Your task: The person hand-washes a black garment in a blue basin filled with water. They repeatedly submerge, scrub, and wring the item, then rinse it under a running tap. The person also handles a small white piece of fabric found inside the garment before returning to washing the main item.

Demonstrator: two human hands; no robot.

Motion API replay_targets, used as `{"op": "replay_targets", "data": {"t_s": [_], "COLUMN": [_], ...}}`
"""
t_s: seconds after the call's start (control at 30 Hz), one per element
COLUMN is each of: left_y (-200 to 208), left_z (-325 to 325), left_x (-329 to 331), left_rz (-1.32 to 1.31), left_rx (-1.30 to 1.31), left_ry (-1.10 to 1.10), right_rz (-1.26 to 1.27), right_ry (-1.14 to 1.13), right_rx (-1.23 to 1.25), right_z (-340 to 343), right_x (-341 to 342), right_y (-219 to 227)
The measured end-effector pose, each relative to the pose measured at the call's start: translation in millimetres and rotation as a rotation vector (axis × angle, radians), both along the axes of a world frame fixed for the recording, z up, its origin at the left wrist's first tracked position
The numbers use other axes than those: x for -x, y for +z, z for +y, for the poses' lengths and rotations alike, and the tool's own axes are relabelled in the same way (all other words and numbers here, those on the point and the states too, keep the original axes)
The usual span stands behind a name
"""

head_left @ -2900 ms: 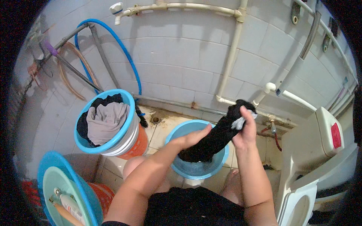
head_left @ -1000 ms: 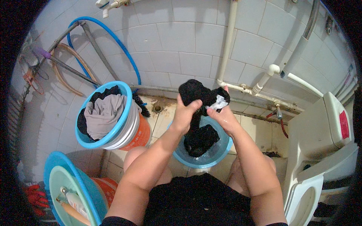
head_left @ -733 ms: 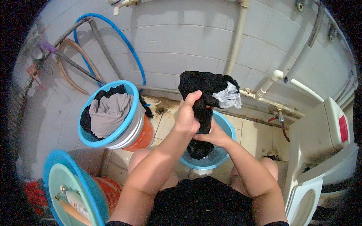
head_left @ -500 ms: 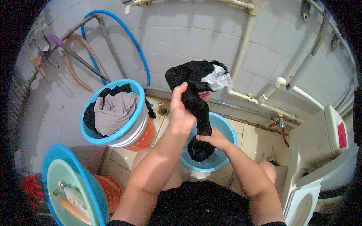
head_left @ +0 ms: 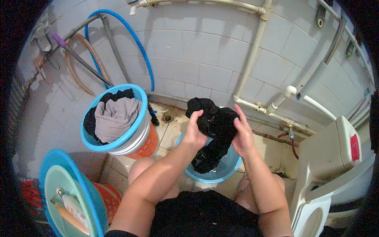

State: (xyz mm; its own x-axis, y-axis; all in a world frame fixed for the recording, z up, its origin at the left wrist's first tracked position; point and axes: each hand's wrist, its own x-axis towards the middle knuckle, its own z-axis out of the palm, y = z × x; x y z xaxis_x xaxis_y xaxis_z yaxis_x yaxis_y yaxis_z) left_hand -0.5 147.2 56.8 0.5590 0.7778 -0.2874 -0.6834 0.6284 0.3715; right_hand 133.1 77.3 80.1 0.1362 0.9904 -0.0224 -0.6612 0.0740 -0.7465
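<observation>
A wet-looking black cloth garment (head_left: 221, 126) hangs bunched between my two hands over a light blue basin (head_left: 215, 176). Its kind is hard to tell in these folds. My left hand (head_left: 196, 132) grips it from the left, the thumb on top. On the other side my right hand (head_left: 244, 136) holds the cloth's right edge, one digit stretched upward and the other fingers partly hidden behind the fabric. The garment's lower end droops into the basin, where some water shows.
At left, a bucket (head_left: 146, 146) bears a blue basin (head_left: 87, 143) of grey and black clothes. Nearer, stacked basins (head_left: 49, 189) hold bottles. A toilet (head_left: 327, 154) stands at right; a floor drain (head_left: 167, 118) lies near the tiled wall. A blue hose (head_left: 138, 39) hangs there.
The black garment has come down and is bunched up; its white, foamy-looking patch no longer shows. My left hand has lowered, and my right hand has risen from the garment's lower part to its right side.
</observation>
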Motion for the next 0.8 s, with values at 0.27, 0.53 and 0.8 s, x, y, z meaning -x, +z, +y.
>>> {"op": "replay_targets", "data": {"t_s": [0.27,0.53,0.8], "left_y": [-4,-19,-21], "left_z": [4,-3,-10], "left_x": [-12,-33,-43], "left_rz": [-0.141,0.257,0.596], "left_rx": [-0.086,-0.087,-0.257], "left_ry": [-0.146,0.232,0.306], "right_rz": [-1.390,-1.230,-0.859], "right_ry": [-0.250,-0.489,-0.270], "right_rx": [-0.294,-0.188,0.336], "right_z": [-12,10,29], "right_x": [39,35,12], "right_y": [9,-17,-38]}}
